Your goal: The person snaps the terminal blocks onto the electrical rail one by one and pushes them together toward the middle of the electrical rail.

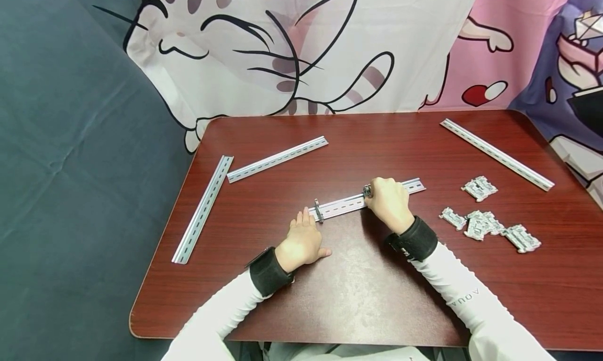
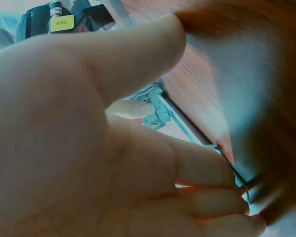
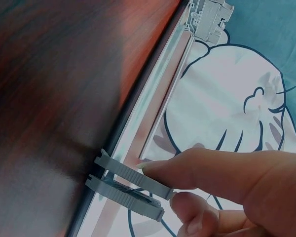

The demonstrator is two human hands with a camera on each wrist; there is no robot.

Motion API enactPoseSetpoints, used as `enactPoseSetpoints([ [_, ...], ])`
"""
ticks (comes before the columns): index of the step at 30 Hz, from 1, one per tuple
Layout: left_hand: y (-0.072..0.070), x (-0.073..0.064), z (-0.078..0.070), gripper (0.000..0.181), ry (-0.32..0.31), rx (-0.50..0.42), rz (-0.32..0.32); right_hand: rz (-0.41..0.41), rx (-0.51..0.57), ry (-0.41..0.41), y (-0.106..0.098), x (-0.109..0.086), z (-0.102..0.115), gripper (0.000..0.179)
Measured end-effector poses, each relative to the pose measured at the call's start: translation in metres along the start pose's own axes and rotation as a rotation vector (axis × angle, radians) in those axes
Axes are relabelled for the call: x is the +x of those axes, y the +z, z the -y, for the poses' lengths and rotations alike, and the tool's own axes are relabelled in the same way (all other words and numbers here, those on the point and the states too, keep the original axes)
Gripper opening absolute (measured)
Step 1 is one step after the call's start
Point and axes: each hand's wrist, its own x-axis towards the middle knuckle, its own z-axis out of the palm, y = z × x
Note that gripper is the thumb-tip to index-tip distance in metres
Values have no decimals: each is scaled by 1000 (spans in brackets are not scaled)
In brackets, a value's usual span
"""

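Observation:
A slotted metal DIN rail [image 1: 346,206] lies slantwise at the middle of the table. At its left end my left hand [image 1: 302,239] touches the rail with extended fingers, the thumb spread away to the side. Just beyond those fingertips a thin grey terminal block [image 1: 318,211] stands across the rail. Farther right, my right hand [image 1: 390,203] pinches another grey terminal block [image 3: 128,185] between thumb and fingers. In the right wrist view its two ribbed sides sit across the rail, with the first block [image 3: 212,22] at the far end.
Two more rails, one upright [image 1: 203,209] and one slanted [image 1: 278,159], lie at the left; a fourth rail [image 1: 497,154] is at the back right. Several loose terminal blocks [image 1: 481,225] lie right of my right hand, with a separate block [image 1: 479,188] behind them.

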Motion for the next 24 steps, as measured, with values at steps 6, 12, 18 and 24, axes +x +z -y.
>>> enactPoseSetpoints([
  [6, 0, -1, 0, 74, 2, -5, 4, -5, -5, 4, 0, 0, 1, 27],
  [12, 0, -1, 0, 74, 0, -9, 3, -12, -14, 1, 1, -1, 3, 25],
  [18, 2, 0, 1, 74, -5, 5, 3, -64, -12, -57, 4, -4, 9, 30],
  [24, 0, -1, 0, 76, -5, 8, 3, 41, 30, -204, 11, -12, 31, 38],
])
